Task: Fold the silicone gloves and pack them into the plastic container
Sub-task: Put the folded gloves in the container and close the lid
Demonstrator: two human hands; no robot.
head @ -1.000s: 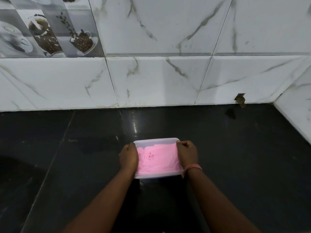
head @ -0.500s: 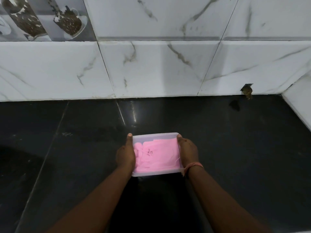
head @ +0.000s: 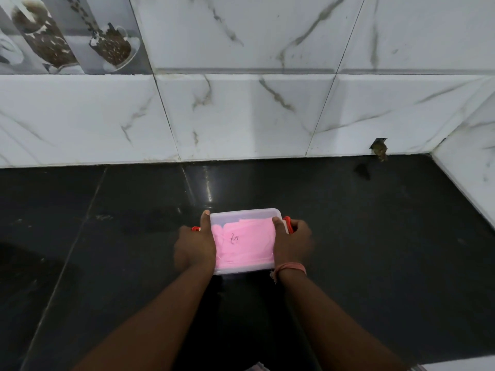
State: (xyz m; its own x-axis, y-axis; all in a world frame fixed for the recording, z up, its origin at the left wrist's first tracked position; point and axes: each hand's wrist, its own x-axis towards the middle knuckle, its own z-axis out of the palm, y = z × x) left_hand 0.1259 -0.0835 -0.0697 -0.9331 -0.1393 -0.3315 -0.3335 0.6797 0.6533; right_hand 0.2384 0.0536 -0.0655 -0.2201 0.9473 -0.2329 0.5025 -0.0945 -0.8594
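Plastic container (head: 245, 269) sits on the dark worktop (head: 375, 236), lid on, pink silicone gloves (head: 243, 245) folded inside and visible through the clear lid. We've got both hands on it: left hand (head: 194, 247) wraps the left end with the thumb on top of the lid, right hand (head: 290, 243) wraps the right end the same way. Fingers of both are curled round the container ends, over the red latches (head: 287, 223). We can't tell if either latch is clicked home.

Packing looks done; we're likely at the latching step.

Risks:
- Glove edge caught under the lid rim, so the seal won't seat.
- One latch closes and the other doesn't, so the lid lifts at one end.
- Uneven thumb pressure makes the container skid on the glossy worktop.
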